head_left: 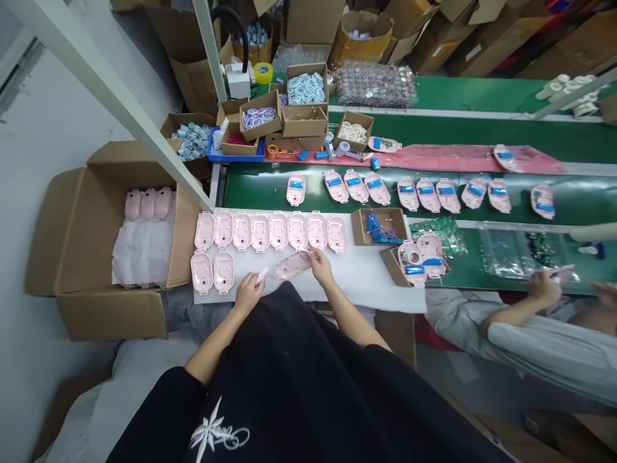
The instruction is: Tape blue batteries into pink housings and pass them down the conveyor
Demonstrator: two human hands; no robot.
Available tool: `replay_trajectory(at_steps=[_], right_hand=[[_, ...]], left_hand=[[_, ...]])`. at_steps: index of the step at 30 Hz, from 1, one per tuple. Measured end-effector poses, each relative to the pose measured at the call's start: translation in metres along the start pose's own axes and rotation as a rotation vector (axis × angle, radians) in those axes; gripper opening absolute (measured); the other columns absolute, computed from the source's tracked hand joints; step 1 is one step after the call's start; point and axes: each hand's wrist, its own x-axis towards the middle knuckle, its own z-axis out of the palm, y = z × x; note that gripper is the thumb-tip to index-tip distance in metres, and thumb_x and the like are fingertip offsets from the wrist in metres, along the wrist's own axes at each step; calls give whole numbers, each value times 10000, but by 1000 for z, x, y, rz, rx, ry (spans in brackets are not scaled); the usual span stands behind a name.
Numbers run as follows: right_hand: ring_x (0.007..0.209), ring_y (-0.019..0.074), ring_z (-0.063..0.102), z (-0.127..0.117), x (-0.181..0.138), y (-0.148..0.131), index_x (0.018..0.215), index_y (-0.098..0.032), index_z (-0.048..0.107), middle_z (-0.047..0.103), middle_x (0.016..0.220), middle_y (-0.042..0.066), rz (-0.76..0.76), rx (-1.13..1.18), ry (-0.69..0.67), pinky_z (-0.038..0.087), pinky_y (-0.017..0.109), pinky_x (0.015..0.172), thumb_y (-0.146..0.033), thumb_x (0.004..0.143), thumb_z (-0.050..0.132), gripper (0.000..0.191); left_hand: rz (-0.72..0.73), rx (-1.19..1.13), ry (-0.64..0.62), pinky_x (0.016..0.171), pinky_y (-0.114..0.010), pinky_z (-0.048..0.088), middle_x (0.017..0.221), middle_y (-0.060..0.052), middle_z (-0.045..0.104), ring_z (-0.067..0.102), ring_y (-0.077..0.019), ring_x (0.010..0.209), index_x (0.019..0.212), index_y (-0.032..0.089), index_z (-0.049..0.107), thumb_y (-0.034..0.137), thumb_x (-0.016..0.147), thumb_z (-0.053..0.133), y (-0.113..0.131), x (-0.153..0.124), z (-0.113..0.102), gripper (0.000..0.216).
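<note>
My right hand (320,267) is closed on the edge of a pink plastic shell (292,265), tilted above the white foam sheet (366,276). To its left, my left hand (248,293) pinches a small pale piece (262,276), too small to name exactly. Beyond my hands, several open pink shells (260,232) stand in a row on the sheet. Two more, one of them a shell (223,272) near my left hand, make a second row at the left.
An open carton (72,238) at the left holds pink shells. Right of the sheet are a box of blue batteries (385,226) and green circuit boards (441,235). Shells with batteries lie on the green conveyor (260,186). A co-worker's hand (544,287) works at the right.
</note>
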Motion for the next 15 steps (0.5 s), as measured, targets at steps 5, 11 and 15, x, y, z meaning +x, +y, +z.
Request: replay_trajectory(at_steps=[5, 11, 15], right_hand=[[1068, 270, 659, 19, 23, 0, 1104, -203, 682, 741, 1134, 96, -23, -131, -257, 490, 403, 1003, -480, 941, 497, 371], [1027, 262, 673, 43, 23, 5, 1079, -221, 690, 760, 1078, 74, 52, -269, -296, 503, 368, 959, -377, 926, 530, 271], [1048, 270, 670, 32, 8, 20, 1117, -217, 682, 751, 1109, 93, 75, -291, -214, 499, 376, 965, -393, 950, 481, 315]], left_hand=[[-145, 10, -11, 861, -341, 507, 1146, -143, 656, 656, -262, 1047, 1323, 175, 609, 346, 1039, 474, 7, 44, 20, 358], [-62, 4, -172, 909, -350, 506, 1178, -138, 684, 657, -261, 1056, 1357, 150, 615, 245, 931, 624, 7, 56, 50, 436], [105, 7, -252, 1025, -409, 454, 1185, -116, 706, 624, -269, 1126, 1301, 220, 688, 155, 949, 547, 3, 29, 56, 384]])
